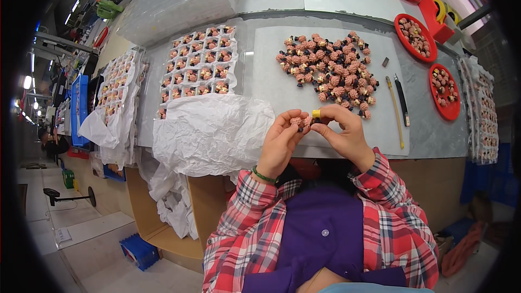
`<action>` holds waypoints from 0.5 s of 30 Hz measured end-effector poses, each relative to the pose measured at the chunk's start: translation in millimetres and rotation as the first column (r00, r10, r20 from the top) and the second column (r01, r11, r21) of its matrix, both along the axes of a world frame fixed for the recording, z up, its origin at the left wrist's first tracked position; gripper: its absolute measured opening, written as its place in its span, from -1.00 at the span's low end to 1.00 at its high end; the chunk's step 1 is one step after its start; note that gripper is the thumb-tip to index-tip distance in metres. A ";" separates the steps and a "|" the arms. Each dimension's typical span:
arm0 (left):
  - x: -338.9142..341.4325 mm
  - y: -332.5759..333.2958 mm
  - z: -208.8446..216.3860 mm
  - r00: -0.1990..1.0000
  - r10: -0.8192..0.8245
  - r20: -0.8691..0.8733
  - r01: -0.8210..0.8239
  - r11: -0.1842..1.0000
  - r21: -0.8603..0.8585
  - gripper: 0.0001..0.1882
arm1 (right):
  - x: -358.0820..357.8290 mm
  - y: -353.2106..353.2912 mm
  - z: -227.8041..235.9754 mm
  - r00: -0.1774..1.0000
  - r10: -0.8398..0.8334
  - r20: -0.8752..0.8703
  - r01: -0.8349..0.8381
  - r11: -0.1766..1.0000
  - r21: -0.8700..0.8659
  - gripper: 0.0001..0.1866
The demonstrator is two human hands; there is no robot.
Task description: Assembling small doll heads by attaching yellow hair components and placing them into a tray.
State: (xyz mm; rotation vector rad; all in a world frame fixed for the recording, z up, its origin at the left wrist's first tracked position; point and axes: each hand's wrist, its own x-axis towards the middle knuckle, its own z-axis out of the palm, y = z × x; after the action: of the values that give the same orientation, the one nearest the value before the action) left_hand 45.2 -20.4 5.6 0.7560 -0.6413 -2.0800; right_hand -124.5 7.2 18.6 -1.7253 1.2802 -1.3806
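My left hand, with a green bracelet at its wrist, pinches a small pink figurine between thumb and fingers. Against the figurine's right side my right hand is closed, thumb and index finger meeting on it. A yellow band wraps a fingertip of that hand. The fingers cover much of the figurine. Just beyond lies a heap of similar pink, black and cream figurines on a white sheet. To the left, a compartment tray holds rows of them, its near part under crumpled white paper.
A yellow pencil-like stick and a black craft knife lie right of the heap. Red bowls of parts stand farther right. Stacked filled trays flank the right; clear plastic trays sit at the back left. An open cardboard box stands below.
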 end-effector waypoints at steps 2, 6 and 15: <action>1.8 0.1 -1.6 1.000 0.011 0.012 -0.011 1.000 -0.003 -0.67 | -4.0 -0.8 -0.8 0.999 0.043 0.014 -0.044 0.996 0.072 -0.79; 3.7 1.3 2.1 0.990 0.002 0.139 0.016 0.991 -0.131 -0.67 | 2.6 -4.9 -2.4 0.987 0.106 0.120 -0.129 0.970 0.208 -0.84; 26.1 14.6 16.2 0.991 0.025 0.128 0.014 0.955 -0.296 -0.59 | 30.7 -4.9 -9.1 0.890 0.064 0.451 -0.221 0.927 0.305 -0.82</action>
State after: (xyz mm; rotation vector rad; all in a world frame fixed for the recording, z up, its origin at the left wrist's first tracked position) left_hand 71.4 -5.8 21.8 0.7216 -0.9979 -1.8815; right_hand -93.7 2.3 9.4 -1.1611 1.0415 -1.2667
